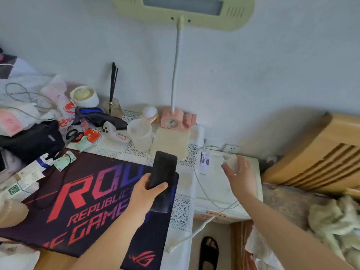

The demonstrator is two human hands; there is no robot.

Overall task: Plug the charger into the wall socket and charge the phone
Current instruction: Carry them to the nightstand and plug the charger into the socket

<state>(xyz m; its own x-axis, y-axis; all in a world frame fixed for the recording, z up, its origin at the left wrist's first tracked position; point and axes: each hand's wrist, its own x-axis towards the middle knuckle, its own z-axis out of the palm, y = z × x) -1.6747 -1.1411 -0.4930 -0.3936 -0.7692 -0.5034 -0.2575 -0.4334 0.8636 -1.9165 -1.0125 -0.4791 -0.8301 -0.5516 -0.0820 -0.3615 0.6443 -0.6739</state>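
Observation:
My left hand (145, 189) grips a dark phone (163, 168) by its lower end and holds it above the right edge of the gaming mat. My right hand (240, 177) is closed around a white charger block (231, 161) over the white bedside cabinet (216, 184). A white wall socket (231, 149) sits low on the wall just behind and above the charger, a short gap away. The charger's white cable (204, 193) loops across the cabinet top and hangs off its front, with the loose end (171, 249) near the desk edge.
A black and red gaming mat (81, 201) covers the desk. A desk lamp with a pink clock base (173, 121), a cup (140, 135), bags and clutter fill the back left. A wooden headboard (315, 154) and bedding stand at right. A black slipper (208, 252) lies on the floor.

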